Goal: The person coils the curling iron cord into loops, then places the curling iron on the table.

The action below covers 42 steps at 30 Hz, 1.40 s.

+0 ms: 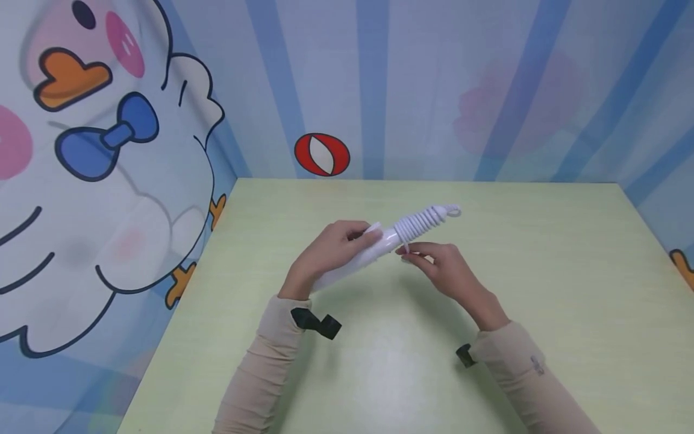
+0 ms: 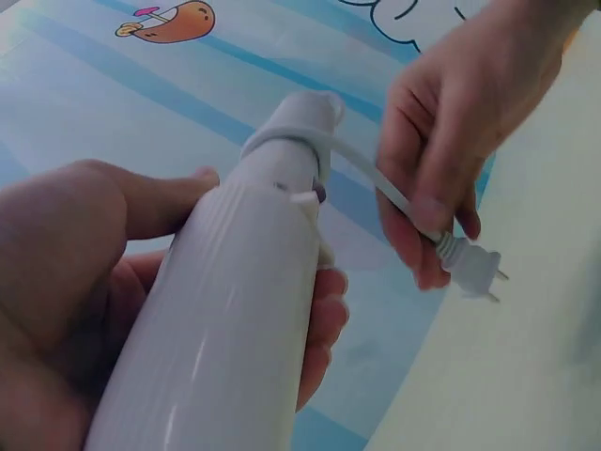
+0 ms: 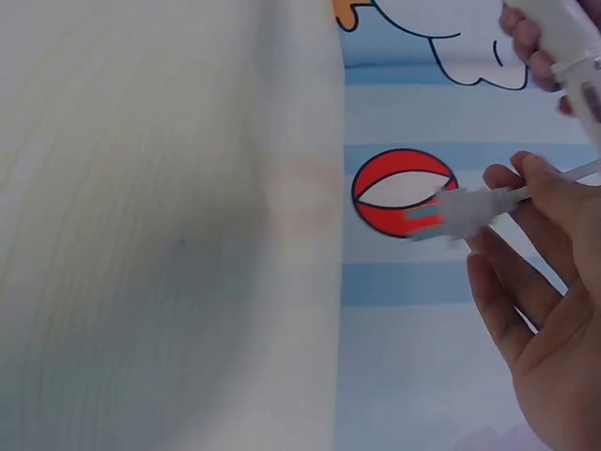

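My left hand (image 1: 333, 250) grips a long white hand-held appliance (image 1: 387, 241) by its body, raised over the table and tilted up to the right. A white power cord (image 1: 422, 222) is coiled in several turns round its narrower end, and a small loop sticks out at the tip. Below the coils my right hand (image 1: 450, 271) pinches the cord's free end between thumb and fingers. Just beyond those fingers, the two-pin plug (image 2: 471, 270) juts out in the left wrist view. The right wrist view shows this plug (image 3: 465, 212) blurred, its pins pointing left. What kind of appliance it is cannot be told.
Both hands are over a pale yellow-green table (image 1: 569, 271). Behind its far edge stands a blue striped backdrop (image 1: 423, 90) with a red ball print, and a duck print covers the left side. A dark wrist mount (image 1: 317, 323) sits on the left sleeve.
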{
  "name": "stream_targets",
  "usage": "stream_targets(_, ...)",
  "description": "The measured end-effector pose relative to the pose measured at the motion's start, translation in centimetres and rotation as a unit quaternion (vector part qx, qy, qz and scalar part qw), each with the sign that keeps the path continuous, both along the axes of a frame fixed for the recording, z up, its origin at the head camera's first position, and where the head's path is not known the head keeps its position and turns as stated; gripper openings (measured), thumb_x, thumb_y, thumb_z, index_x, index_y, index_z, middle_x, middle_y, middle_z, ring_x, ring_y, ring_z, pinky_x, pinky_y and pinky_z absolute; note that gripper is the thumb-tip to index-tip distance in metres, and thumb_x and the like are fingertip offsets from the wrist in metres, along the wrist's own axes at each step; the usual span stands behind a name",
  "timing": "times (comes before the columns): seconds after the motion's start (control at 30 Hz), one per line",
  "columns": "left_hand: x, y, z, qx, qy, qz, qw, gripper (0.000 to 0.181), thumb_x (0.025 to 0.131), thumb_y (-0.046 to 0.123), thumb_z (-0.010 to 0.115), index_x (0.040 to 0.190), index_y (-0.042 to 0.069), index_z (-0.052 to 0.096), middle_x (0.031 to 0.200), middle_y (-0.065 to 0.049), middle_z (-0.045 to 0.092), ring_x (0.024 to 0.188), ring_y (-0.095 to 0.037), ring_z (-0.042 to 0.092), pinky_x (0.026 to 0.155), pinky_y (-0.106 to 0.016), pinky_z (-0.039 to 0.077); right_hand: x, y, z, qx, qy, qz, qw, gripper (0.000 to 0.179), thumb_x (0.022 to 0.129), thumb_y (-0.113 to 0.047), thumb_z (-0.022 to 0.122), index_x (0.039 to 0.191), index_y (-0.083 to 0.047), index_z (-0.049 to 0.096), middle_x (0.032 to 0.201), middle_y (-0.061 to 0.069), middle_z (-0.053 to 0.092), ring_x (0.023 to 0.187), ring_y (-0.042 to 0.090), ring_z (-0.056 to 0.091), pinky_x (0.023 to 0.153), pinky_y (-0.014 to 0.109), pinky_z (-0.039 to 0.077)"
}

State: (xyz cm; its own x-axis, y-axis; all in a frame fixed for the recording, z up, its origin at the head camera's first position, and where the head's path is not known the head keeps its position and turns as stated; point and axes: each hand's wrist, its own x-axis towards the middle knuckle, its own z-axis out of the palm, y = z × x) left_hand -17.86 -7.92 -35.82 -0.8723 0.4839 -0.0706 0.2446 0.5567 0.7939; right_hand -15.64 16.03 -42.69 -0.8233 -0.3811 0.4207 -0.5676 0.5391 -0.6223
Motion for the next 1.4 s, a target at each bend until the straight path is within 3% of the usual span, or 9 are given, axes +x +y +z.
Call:
stream_targets(0.17, 0.1, -0.3, -0.1, 0.011, -0.017, -0.054, 0.9983, 0.025, 0.096, 0.041, 0.053, 0.103, 0.02, 0.065, 0.091, -0.002, 0.062, 0.083, -0.02, 0.058, 0.071, -0.032, 0.048, -0.5, 0.8, -0.8, 0.025, 0.055, -0.022, 0.9979, 0.017, 0.085, -0.008, 0.07, 0.102, -0.006, 0.072, 0.1, 0.01, 0.073, 0.092, 0.024, 0.069, 0.076, 0.04, 0.053)
stream_targets(0.3, 0.1, -0.5, -0.4, -0.007, -0.018, -0.099, 0.9949, 0.022, 0.097, 0.038, 0.053, 0.103, 0.02, 0.065, 0.092, -0.001, 0.062, 0.084, -0.018, 0.057, 0.072, -0.031, 0.048, -0.5, 1.4, -0.9, 0.032, 0.025, -0.035, 0.9985, 0.018, 0.085, -0.005, 0.069, 0.103, -0.003, 0.068, 0.102, 0.014, 0.07, 0.097, 0.03, 0.066, 0.081, 0.046, 0.052)
stream_targets(0.4, 0.0, -0.7, -0.9, -0.016, -0.021, -0.139, 0.9899, 0.019, 0.097, 0.034, 0.054, 0.103, 0.019, 0.064, 0.091, -0.001, 0.061, 0.084, -0.018, 0.057, 0.072, -0.03, 0.048, -0.6, 2.0, -0.7, 0.029, 0.03, -0.002, 0.9991, 0.022, 0.082, 0.001, 0.07, 0.104, -0.004, 0.068, 0.102, 0.012, 0.07, 0.098, 0.029, 0.065, 0.082, 0.045, 0.052)
stream_targets(0.53, -0.2, -0.7, -1.4, -0.031, -0.014, -0.19, 0.9813, 0.016, 0.097, 0.031, 0.054, 0.101, 0.018, 0.063, 0.089, 0.0, 0.059, 0.083, -0.017, 0.056, 0.072, -0.029, 0.047, -0.8, 2.8, -0.1, 0.047, 0.087, 0.073, 0.9924, 0.03, 0.076, 0.006, 0.073, 0.103, -0.007, 0.072, 0.101, 0.006, 0.072, 0.094, 0.024, 0.065, 0.08, 0.042, 0.051)
stream_targets(0.7, 0.1, 0.0, -2.1, -0.082, 0.005, -0.221, 0.9718, 0.018, 0.098, 0.033, 0.053, 0.106, 0.02, 0.062, 0.09, 0.003, 0.059, 0.083, -0.013, 0.055, 0.074, -0.026, 0.046, -1.5, 3.6, 0.7, 0.101, 0.03, 0.11, 0.9884, 0.021, 0.08, -0.008, 0.075, 0.1, -0.016, 0.074, 0.099, -0.004, 0.072, 0.088, 0.013, 0.059, 0.074, 0.036, 0.048)
stream_targets(0.83, 0.6, 0.9, -2.8, -0.132, 0.019, -0.223, 0.9656, 0.019, 0.098, 0.034, 0.052, 0.109, 0.021, 0.061, 0.092, 0.005, 0.059, 0.083, -0.011, 0.054, 0.075, -0.025, 0.044, -2.1, 4.1, 0.8, 0.17, 0.014, 0.111, 0.9792, 0.016, 0.081, -0.018, 0.076, 0.096, -0.019, 0.075, 0.097, -0.009, 0.071, 0.087, 0.009, 0.058, 0.074, 0.034, 0.048)
stream_targets(0.97, 0.9, 1.9, -4.0, -0.188, 0.057, -0.211, 0.9577, 0.02, 0.098, 0.036, 0.052, 0.109, 0.022, 0.061, 0.093, 0.007, 0.059, 0.083, -0.009, 0.052, 0.075, -0.025, 0.042, -2.5, 4.2, 0.3, 0.2, 0.047, 0.112, 0.9721, 0.015, 0.078, -0.022, 0.078, 0.092, -0.019, 0.075, 0.094, -0.009, 0.072, 0.086, 0.011, 0.057, 0.073, 0.032, 0.049)
stream_targets(1.17, 1.2, 3.1, -5.6, -0.266, 0.131, -0.181, 0.9377, 0.021, 0.098, 0.038, 0.049, 0.107, 0.022, 0.059, 0.088, 0.006, 0.057, 0.078, -0.01, 0.051, 0.069, -0.028, 0.041, -3.6, 4.2, -0.8, 0.23, 0.095, 0.105, 0.963, 0.014, 0.077, -0.021, 0.079, 0.089, -0.017, 0.076, 0.09, -0.005, 0.072, 0.083, 0.014, 0.058, 0.072, 0.033, 0.049)
stream_targets(1.4, 1.0, 3.5, -7.2, -0.289, 0.137, -0.151, 0.9356, 0.022, 0.099, 0.04, 0.047, 0.103, 0.022, 0.057, 0.087, 0.006, 0.056, 0.078, -0.009, 0.051, 0.068, -0.032, 0.042, -5.1, 3.7, -2.0, 0.268, 0.101, 0.114, 0.9512, 0.011, 0.078, -0.018, 0.078, 0.089, -0.017, 0.076, 0.09, -0.005, 0.073, 0.08, 0.015, 0.056, 0.07, 0.031, 0.047)
